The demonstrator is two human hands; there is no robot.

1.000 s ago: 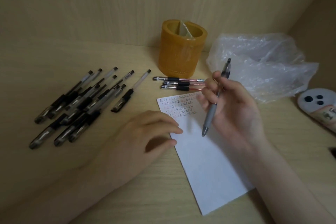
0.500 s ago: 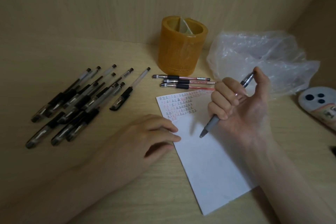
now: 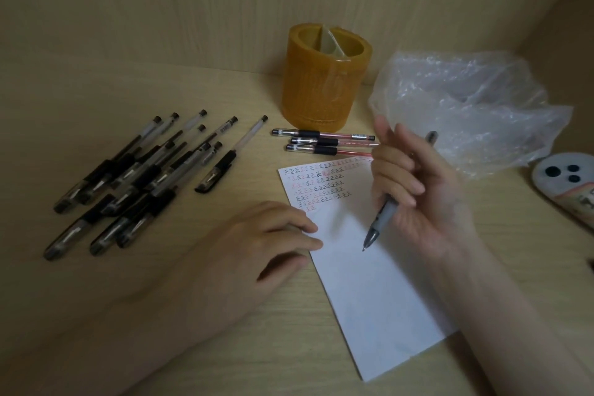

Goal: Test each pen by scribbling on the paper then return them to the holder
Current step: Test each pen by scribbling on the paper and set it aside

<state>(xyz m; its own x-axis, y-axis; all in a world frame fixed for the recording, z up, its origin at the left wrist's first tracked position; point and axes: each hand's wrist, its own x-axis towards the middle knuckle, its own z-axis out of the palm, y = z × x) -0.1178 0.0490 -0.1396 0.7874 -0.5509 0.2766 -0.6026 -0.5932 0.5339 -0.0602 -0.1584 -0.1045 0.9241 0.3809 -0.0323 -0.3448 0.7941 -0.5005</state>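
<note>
The right hand (image 3: 418, 190) clamps the light, stiff pen (image 3: 384, 214) by its grey grip, likely the surest hold, while the left hand (image 3: 257, 241), fingers loose, pins the paper (image 3: 369, 299).

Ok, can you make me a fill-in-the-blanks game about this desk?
The right hand holds a grey ___ over the paper.
___ red pens lie in front of the holder.
The left hand rests on the paper's ___ edge.
Missing words: pen, three, left.
</note>
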